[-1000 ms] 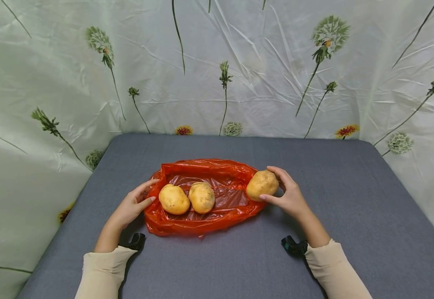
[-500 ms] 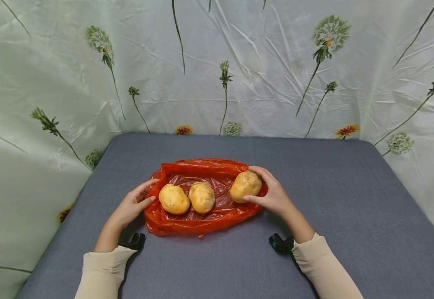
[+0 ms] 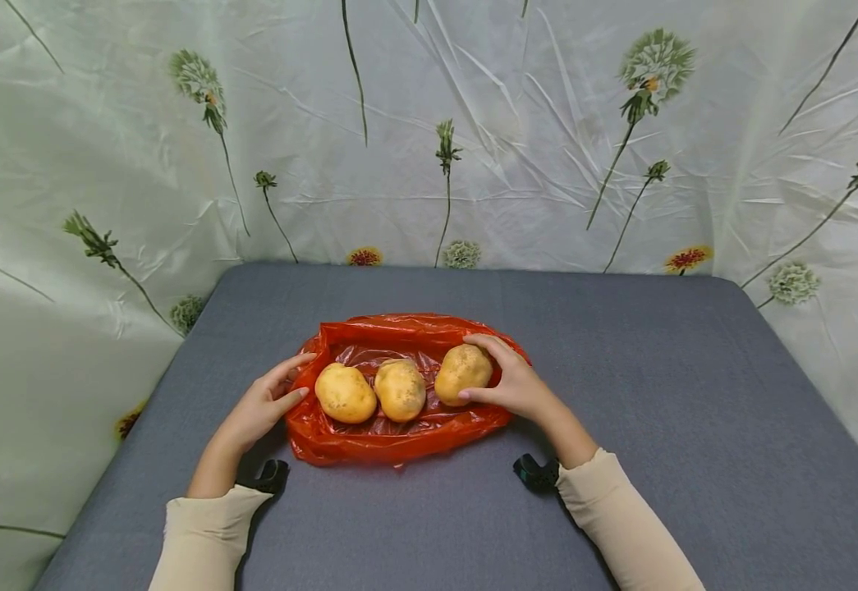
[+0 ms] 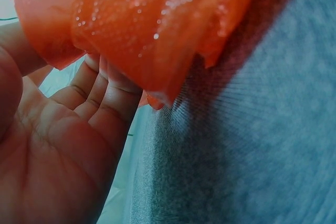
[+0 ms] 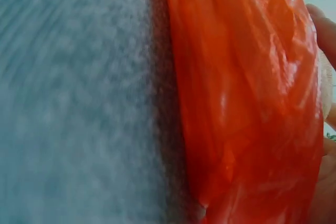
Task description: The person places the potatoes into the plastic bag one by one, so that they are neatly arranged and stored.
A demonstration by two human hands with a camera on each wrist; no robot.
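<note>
A red plastic bag [image 3: 392, 449] lies on the table with its mouth spread wide and its rim rolled up. Inside, towards the left, two potatoes [image 3: 345, 394] sit side by side. My right hand [image 3: 517, 387] grips a third potato [image 3: 462, 375] between thumb and fingers, within the bag's right end. At the left end, my left hand [image 3: 254, 414] holds the bag's edge, thumb in front and fingers behind. The left wrist view shows its fingers [image 4: 113, 90] partly hidden behind the plastic. In the right wrist view the bag's wall [image 5: 247, 103] covers most of the held potato.
The grey cloth-covered table [image 3: 621, 345] stretches around the bag. A pale flower-printed curtain [image 3: 532, 148] hangs behind it and along the sides. A black strap piece [image 3: 535, 474] sticks out at the right wrist, another [image 3: 273, 476] at the left.
My right hand has carried its potato leftwards, from over the bag's right rim to inside, close to the other two. The left hand stays at the bag's left end.
</note>
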